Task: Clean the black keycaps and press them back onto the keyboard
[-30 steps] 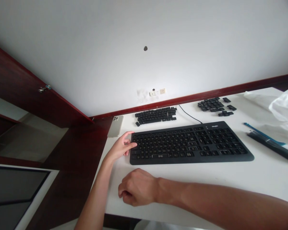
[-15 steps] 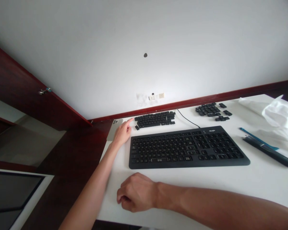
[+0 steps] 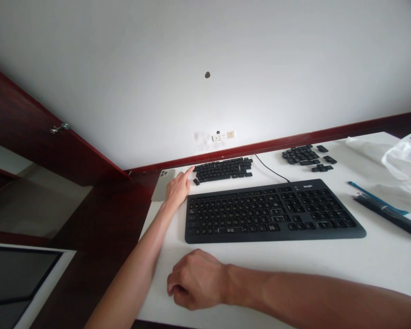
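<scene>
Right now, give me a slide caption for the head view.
Left hand beside loose keycaps; right hand curled near a black keyboard on a white desk.

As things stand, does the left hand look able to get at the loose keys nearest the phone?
Likely yes: the left hand is beside those loose keys, a finger stretched toward their left edge, and the keyboard lies nearer the camera, out of the way.

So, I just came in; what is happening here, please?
The person's left hand reaches to the left end of a block of loose black keycaps; whether it touches is unclear. The right hand is curled in front of a wide black keyboard whose key positions look bare. More black keycaps lie behind it.
</scene>
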Demonstrator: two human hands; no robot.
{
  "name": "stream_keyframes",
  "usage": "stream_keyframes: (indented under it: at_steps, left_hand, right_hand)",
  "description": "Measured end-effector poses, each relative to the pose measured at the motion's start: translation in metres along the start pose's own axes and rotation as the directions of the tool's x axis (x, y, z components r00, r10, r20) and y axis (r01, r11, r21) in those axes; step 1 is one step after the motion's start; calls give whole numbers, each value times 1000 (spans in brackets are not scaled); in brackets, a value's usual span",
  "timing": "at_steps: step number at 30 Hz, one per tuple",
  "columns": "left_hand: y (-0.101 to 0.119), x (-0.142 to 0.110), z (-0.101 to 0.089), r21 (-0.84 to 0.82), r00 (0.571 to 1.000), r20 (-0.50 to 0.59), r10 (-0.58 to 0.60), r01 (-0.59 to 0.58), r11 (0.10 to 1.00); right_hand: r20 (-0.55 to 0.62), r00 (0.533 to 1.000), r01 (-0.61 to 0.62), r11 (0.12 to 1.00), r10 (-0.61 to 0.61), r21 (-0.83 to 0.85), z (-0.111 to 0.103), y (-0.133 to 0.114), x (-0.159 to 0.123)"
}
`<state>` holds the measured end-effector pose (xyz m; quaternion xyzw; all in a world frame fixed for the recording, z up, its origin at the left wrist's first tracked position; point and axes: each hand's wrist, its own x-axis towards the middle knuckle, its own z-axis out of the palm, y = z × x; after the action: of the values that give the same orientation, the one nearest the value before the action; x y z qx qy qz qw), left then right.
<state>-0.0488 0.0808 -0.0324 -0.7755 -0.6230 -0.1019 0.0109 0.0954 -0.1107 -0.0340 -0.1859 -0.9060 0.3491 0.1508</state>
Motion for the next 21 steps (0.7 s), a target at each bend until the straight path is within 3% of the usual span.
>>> stream_keyframes:
  at_steps: [4,12,21]
  left_hand:
    - [1,3,1,16,999,36,-10,9,1000]
    - [1,5,3,-1,1000,7,-25,25,1000]
    - [-5,-5,-6,-93,998,-34,43,-46,995]
  right_hand:
    - [-8,1000,-1,1000,1,9,2,2,-1]
    - [-17,1000,18,999,-17,31,3,3,-1]
    - [-17,999,31,999,-30,41,1,2,0]
